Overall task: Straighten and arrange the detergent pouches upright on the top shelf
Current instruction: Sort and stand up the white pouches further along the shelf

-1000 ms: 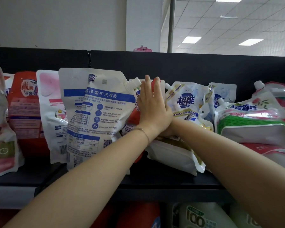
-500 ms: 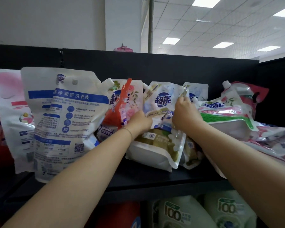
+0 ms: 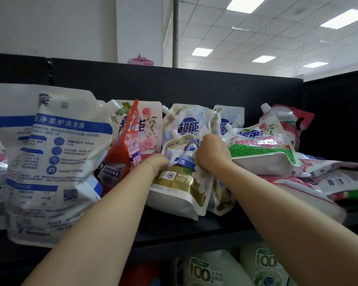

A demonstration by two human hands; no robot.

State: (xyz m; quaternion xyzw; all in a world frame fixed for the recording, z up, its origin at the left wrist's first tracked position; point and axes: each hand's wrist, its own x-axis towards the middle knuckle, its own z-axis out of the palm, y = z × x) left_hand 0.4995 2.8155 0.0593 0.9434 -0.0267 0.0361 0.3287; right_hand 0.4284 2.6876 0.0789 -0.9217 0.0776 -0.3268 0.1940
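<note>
Both arms reach up to the top shelf (image 3: 170,226), where the detergent pouches stand and slump against the black back panel (image 3: 174,85). The right hand (image 3: 212,154) is clenched on the upper right edge of the gold-and-white pouch (image 3: 180,184), bunching the film in its fist. That pouch sits at the middle of the shelf, tilted, its white base turned toward the front edge. The left hand (image 3: 157,162) lies against the same pouch's upper left edge. Its fingers are hidden behind the pouch, so I cannot tell whether they are closed on it. A thin bracelet circles the wrist.

Just left of that hand a red pouch (image 3: 120,162) tilts against a rose-printed pouch (image 3: 149,129). A large white pouch with a blue band (image 3: 50,162) stands further left, nearly upright. Behind the hands a blue-and-white pouch (image 3: 184,124) stands upright. To the right, a green-and-pink pouch (image 3: 260,149) lies on its side atop other flattened pouches. White jugs (image 3: 207,269) fill the shelf below.
</note>
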